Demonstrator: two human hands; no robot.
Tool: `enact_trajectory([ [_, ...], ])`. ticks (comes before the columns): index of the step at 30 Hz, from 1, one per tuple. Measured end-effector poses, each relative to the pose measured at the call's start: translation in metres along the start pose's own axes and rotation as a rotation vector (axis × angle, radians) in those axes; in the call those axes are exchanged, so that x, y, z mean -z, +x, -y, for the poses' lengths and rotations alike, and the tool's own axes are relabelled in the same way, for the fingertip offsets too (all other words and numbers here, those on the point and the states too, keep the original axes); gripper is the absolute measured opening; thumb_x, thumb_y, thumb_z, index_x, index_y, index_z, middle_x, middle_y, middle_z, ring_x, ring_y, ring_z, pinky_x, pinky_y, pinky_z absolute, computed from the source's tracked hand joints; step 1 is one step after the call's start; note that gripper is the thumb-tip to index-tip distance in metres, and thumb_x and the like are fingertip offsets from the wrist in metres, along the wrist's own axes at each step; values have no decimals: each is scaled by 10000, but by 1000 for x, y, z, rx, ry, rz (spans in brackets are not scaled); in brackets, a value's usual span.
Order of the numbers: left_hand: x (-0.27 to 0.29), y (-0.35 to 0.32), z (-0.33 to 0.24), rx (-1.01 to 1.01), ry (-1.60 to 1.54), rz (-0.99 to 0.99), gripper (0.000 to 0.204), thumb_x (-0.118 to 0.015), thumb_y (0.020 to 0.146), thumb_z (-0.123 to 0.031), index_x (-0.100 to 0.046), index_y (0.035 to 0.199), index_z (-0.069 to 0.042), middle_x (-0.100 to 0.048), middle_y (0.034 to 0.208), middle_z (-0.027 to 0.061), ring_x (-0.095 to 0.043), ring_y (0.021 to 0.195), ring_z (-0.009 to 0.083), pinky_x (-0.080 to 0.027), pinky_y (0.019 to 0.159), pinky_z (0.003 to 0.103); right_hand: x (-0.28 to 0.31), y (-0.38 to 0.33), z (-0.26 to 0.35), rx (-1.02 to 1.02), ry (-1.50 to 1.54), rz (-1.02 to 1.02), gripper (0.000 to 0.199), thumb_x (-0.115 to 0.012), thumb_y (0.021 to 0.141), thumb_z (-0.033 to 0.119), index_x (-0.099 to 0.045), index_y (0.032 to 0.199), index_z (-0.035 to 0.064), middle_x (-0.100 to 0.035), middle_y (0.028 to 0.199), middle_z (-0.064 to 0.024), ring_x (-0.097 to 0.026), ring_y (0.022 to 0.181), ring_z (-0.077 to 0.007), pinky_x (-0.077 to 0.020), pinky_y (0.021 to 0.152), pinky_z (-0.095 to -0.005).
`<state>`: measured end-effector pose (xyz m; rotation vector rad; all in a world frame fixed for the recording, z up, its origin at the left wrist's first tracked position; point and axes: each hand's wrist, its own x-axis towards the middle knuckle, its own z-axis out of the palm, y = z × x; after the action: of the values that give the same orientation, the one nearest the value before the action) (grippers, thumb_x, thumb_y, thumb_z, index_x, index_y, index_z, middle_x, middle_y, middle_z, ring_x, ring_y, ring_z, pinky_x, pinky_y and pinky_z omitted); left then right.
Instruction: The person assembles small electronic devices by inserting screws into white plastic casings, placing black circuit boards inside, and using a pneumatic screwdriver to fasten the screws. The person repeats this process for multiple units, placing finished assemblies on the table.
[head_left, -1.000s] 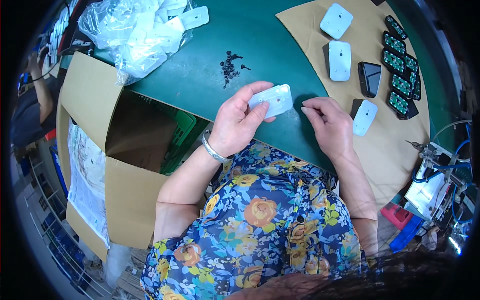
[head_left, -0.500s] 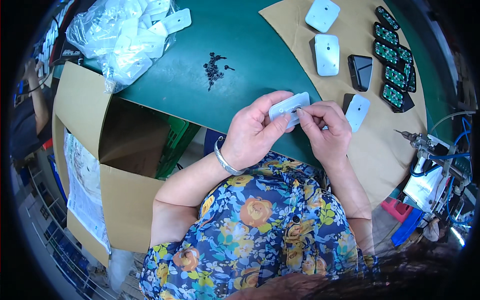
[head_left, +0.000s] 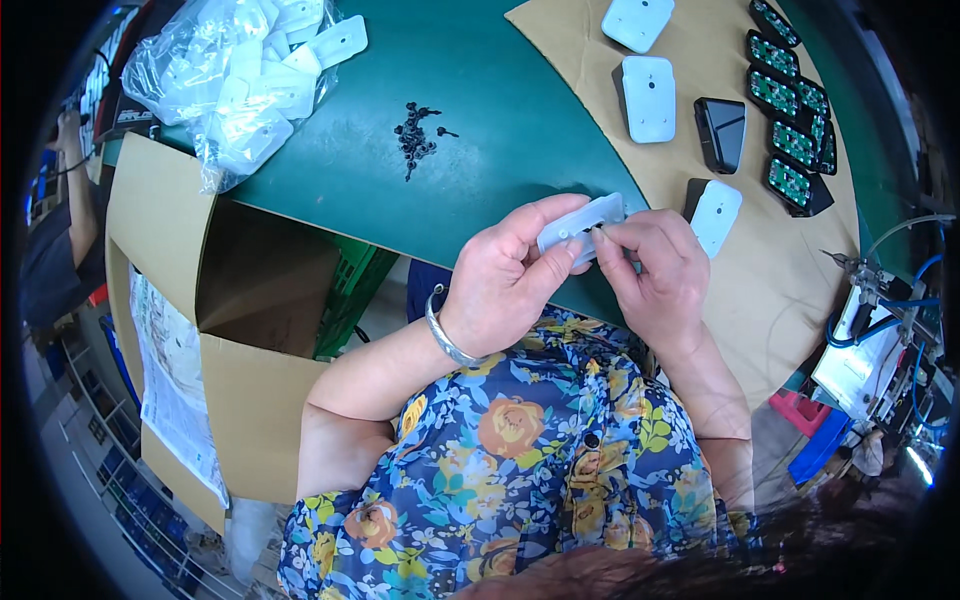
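Above the table's near edge, a white plastic cover [head_left: 583,222] is gripped by the left hand [head_left: 505,280].
Light, stiff; best pinched by its edges; something small is pinched against it by the right hand [head_left: 655,275].

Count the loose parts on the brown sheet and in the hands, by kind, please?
White plastic covers: 4, one held in both hands, three on the brown sheet
Black cover: 1
Green circuit boards: about 6
Total: about 11
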<state>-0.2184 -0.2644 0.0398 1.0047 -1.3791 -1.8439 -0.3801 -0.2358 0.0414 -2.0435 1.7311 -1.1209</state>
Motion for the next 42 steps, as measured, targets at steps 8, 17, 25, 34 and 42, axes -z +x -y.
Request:
enact_trajectory([
  [8, -3, 8, 6, -10, 1, -56, 276, -550, 853, -22, -521, 1124, 21, -615, 949, 81, -593, 819, 115, -511, 708, 247, 12, -13, -3, -40, 83, -1, 169, -692, 715, 132, -603, 837, 56, -579, 784, -80, -577, 700, -216, -457, 569, -302],
  [17, -45, 27, -6, -62, -148, 54, 264, -597, 828, -74, -561, 1082, -12, -617, 967, 53, -577, 863, 102, -477, 775, 256, -2, -3, -2, -460, 1594, -344, 452, -421, 891, 481, -461, 1057, 62, -548, 1089, -143, -451, 1153, -281, -345, 959, -411],
  [25, -31, 163, -110, -383, 943, 158, 359, -572, 840, -206, -526, 1143, -18, -612, 1022, 150, -614, 921, 224, -472, 806, 309, 48, -2, -22, -517, 1894, -564, 370, -422, 907, 452, -515, 855, 98, -596, 896, -98, -493, 1100, -283, -343, 971, -430],
  [34, -61, 425, -73, -464, 1596, 105, 533, -673, 690, -184, -462, 1164, -61, -502, 1171, 198, -466, 1123, 338, -391, 945, 382, 58, -20, -23, -670, 1821, -289, 391, -392, 912, 457, -534, 881, 94, -590, 878, -101, -521, 1037, -280, -346, 970, -455],
  [42, -31, 267, -126, -237, 636, 165, 547, -770, 634, -225, -505, 1086, -70, -603, 792, 87, -600, 598, 155, -504, 573, 289, 63, -14, -25, -706, 1937, -241, 382, -415, 906, 443, -558, 933, 90, -601, 912, -103, -523, 1058, -298, -415, 922, -463],
])
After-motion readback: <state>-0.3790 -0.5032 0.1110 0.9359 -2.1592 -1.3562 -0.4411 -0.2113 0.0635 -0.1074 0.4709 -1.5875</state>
